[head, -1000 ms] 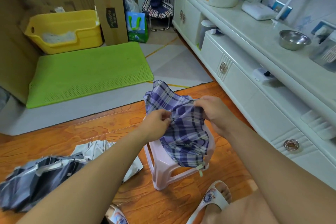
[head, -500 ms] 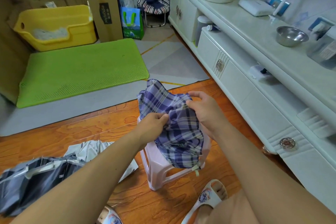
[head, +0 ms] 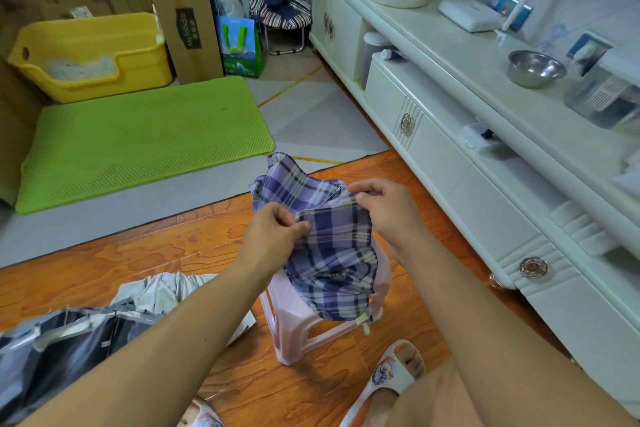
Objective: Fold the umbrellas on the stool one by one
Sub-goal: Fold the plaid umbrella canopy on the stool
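Observation:
A purple plaid umbrella (head: 332, 263) lies collapsed over a pale pink plastic stool (head: 294, 319) in the middle of the wooden floor. My left hand (head: 273, 232) pinches a fold of its fabric at the left edge. My right hand (head: 384, 208) grips the fabric at the upper right, fingers curled over the cloth. A small closing strap hangs at the umbrella's lower end. A second umbrella (head: 69, 340), dark grey with pale panels, lies loose on the floor at the lower left.
A long white cabinet (head: 467, 163) runs along the right with a steel bowl (head: 535, 68) on top. A green mat (head: 138, 139), yellow tub (head: 90, 55) and cardboard boxes (head: 183, 10) stand at the back left. My sandalled foot (head: 394, 371) is beside the stool.
Both hands have shifted slightly along the plaid fabric, drawing a fold across the top. The view has tilted a little; the umbrella stays on the stool.

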`<state>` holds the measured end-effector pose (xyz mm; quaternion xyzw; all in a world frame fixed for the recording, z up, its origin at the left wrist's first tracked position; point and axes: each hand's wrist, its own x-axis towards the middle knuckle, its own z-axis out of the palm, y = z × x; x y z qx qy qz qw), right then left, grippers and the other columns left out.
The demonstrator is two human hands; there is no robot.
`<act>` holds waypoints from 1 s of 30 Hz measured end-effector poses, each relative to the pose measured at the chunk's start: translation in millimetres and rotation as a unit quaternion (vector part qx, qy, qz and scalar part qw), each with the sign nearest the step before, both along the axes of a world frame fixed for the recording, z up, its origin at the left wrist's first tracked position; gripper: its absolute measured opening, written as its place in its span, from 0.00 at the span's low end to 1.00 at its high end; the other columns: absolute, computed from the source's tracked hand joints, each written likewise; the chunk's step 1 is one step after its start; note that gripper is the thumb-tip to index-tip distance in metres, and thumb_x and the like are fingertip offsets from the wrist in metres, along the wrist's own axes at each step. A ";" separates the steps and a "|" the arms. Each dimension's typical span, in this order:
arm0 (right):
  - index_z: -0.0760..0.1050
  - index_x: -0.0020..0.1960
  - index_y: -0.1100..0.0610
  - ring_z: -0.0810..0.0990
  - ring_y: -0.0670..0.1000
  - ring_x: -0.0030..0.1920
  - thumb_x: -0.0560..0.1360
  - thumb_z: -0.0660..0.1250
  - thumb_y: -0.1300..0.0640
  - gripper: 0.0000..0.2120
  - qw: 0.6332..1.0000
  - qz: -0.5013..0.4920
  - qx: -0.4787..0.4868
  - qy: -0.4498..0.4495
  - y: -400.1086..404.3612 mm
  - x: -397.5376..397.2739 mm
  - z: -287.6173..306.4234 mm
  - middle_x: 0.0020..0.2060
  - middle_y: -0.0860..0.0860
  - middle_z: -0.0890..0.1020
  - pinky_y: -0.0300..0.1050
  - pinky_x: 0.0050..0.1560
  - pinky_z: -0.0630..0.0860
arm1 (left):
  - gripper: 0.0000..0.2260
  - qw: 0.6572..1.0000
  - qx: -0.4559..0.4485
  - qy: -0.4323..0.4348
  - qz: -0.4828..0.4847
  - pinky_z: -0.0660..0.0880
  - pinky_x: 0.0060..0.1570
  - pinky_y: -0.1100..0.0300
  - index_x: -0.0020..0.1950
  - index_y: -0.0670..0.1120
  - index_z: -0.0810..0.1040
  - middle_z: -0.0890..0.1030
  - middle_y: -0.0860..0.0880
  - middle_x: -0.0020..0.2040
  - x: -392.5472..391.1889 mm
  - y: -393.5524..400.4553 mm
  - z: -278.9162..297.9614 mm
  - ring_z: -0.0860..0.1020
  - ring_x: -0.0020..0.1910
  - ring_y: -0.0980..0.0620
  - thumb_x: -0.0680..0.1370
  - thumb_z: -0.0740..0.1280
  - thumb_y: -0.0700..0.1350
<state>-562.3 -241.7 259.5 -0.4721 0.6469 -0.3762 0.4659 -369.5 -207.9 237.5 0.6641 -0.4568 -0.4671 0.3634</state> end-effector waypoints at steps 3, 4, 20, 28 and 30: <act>0.84 0.50 0.51 0.83 0.53 0.53 0.81 0.66 0.61 0.09 1.000 0.017 -0.014 -0.003 0.9 -1.6 4.1 0.50 0.51 0.85 0.54 0.57 0.82 | 0.10 0.997 0.003 -0.058 -0.046 0.69 0.31 0.61 0.52 0.46 0.73 0.74 0.47 0.40 6.3 -0.2 0.7 0.72 0.34 0.51 0.78 0.73 0.40; 0.84 0.50 0.50 0.84 0.53 0.53 0.81 0.66 0.60 0.09 1.000 0.019 -0.018 -0.002 0.4 -2.8 3.3 0.49 0.51 0.86 0.55 0.57 0.82 | 0.11 0.996 0.005 -0.062 -0.056 0.69 0.30 0.63 0.56 0.47 0.74 0.74 0.47 0.40 7.8 -0.2 2.0 0.72 0.34 0.52 0.78 0.73 0.38; 0.83 0.51 0.48 0.83 0.47 0.51 0.79 0.69 0.66 0.13 0.992 0.058 -0.105 -0.027 -1.0 -10.5 10.3 0.47 0.50 0.85 0.38 0.52 0.80 | 0.06 0.992 0.042 0.119 0.020 0.75 0.35 0.66 0.54 0.47 0.84 0.86 0.45 0.49 7.1 10.6 17.4 0.82 0.41 0.54 0.80 0.70 0.39; 0.84 0.50 0.49 0.83 0.47 0.51 0.79 0.67 0.65 0.13 0.990 0.082 -0.116 -0.023 2.0 -7.1 14.7 0.48 0.49 0.85 0.39 0.51 0.79 | 0.10 0.998 -0.002 0.048 0.048 0.72 0.31 0.76 0.59 0.47 0.83 0.83 0.51 0.49 10.1 20.8 22.7 0.80 0.44 0.61 0.80 0.69 0.38; 0.83 0.53 0.48 0.82 0.49 0.50 0.79 0.68 0.64 0.13 0.988 0.104 -0.112 -0.023 3.4 -7.0 16.1 0.49 0.52 0.84 0.42 0.53 0.80 | 0.10 0.998 -0.033 -0.046 0.010 0.74 0.35 0.70 0.59 0.48 0.83 0.82 0.53 0.47 13.3 20.8 20.1 0.81 0.46 0.56 0.79 0.71 0.39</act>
